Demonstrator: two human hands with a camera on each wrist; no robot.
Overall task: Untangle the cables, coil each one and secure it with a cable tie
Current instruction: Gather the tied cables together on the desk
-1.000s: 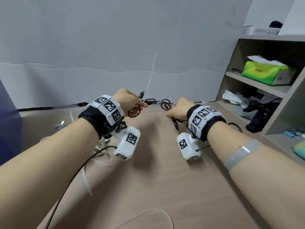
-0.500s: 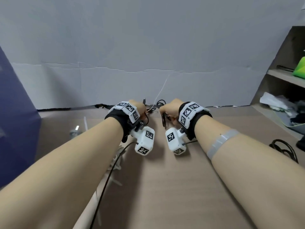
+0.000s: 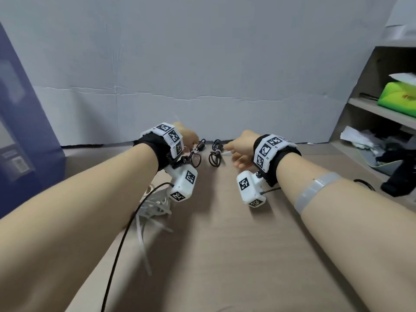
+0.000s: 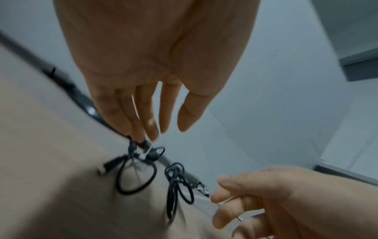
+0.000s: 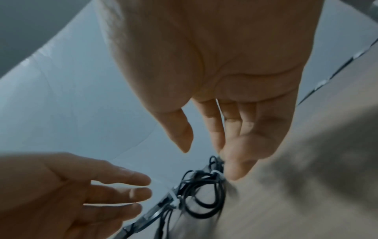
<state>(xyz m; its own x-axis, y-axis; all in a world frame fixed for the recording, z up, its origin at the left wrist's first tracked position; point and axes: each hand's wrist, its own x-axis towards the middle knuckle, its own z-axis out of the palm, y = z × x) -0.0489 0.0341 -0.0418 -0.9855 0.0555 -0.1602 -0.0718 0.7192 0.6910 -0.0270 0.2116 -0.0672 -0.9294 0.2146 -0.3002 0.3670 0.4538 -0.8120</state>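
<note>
Since a second ago my left hand (image 3: 188, 137) and right hand (image 3: 242, 147) have each let go of a coil: left coil (image 3: 195, 159) and right coil (image 3: 215, 154) now lie just beside each other on the desk (image 3: 225, 244) near the wall, fingers relaxed and spread above them, holding nothing that I can make out. Count: two black coils, each with a white tie visible at its neck, so I judge both secured; loose cable ties (image 3: 153, 206), too tangled to count, wait under my left forearm.

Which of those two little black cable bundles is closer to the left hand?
The rounder cable bundle, lying just beyond the left hand. The other bundle, narrower and more bunched, lies beside it toward the right hand.
</note>
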